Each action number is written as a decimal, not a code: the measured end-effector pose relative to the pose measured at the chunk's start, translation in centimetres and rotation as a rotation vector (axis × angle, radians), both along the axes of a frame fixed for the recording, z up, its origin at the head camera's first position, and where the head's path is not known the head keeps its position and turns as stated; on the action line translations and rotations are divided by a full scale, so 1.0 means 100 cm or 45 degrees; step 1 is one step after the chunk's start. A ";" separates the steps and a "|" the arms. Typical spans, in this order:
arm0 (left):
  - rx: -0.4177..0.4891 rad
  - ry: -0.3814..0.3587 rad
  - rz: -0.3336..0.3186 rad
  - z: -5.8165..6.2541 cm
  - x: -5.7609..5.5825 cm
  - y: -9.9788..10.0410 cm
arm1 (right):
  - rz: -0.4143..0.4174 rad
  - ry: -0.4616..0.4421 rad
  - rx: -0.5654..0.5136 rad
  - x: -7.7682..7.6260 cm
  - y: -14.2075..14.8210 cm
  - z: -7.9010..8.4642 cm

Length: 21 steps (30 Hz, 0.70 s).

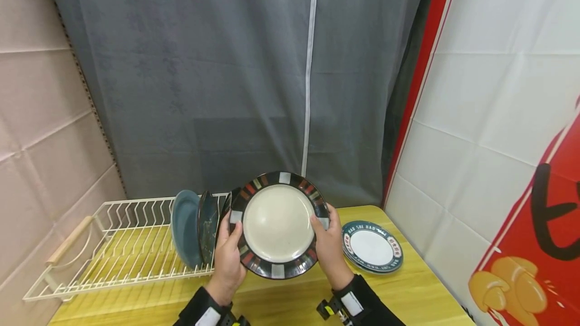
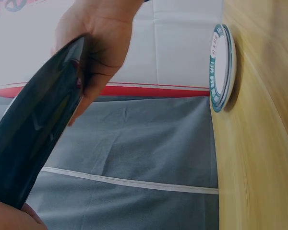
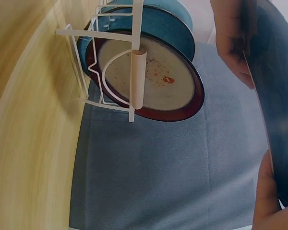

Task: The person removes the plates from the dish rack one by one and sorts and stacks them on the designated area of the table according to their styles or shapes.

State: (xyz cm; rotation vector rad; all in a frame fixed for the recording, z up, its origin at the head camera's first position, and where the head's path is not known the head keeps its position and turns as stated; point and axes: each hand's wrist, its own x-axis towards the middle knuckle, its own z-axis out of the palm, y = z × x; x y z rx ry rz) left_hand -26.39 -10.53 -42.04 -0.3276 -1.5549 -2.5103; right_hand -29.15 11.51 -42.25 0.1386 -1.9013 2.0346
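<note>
A round plate (image 1: 278, 223) with a cream centre and a dark rim of coloured blocks is held up above the table, its face tilted toward the head camera. My left hand (image 1: 228, 263) grips its left edge, thumb over the rim. On the opposite edge my right hand (image 1: 331, 250) grips it the same way. Both wrist views show the plate's dark underside (image 2: 38, 120) nearly edge-on. Left of the hands, a blue plate (image 1: 186, 228) and a dark plate (image 1: 208, 228) stand upright in a white wire dish rack (image 1: 113, 280); another is partly hidden behind the held plate.
Right of the hands, white plates with green lettered rims (image 1: 372, 248) lie stacked on the wooden table (image 1: 426, 296). The rack has a wooden handle (image 1: 70, 240) at its left end. A grey curtain (image 1: 226, 64) hangs behind, with pale sheets at both sides.
</note>
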 end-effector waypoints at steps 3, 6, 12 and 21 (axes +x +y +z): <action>-0.021 0.017 0.014 -0.001 0.000 0.001 | -0.042 0.013 -0.033 0.000 0.000 0.000; -0.010 0.038 0.053 -0.002 -0.001 0.001 | -0.078 0.028 -0.056 0.000 0.001 0.001; 0.000 0.058 0.116 -0.002 -0.001 -0.002 | -0.112 0.042 -0.065 -0.001 0.004 0.000; -0.030 0.162 0.181 -0.010 0.005 -0.016 | -0.116 0.036 -0.090 -0.001 0.010 -0.005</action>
